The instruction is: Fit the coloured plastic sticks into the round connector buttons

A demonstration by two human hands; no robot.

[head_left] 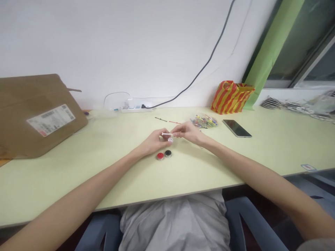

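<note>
Rod (166,134) pinched by right hand (190,132), white disc (170,139) by left hand (153,142), frame centre; joined or not unclear. Red disc (160,156), black disc (168,153) untouched below.

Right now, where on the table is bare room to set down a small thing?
Bare tabletop lies between the cardboard box and left forearm, from the red disc and black disc to the front edge, and between the phone and right forearm. Crowded: around the left hand and right hand, and behind them, with dark stick, red stick, colourful pile.
</note>
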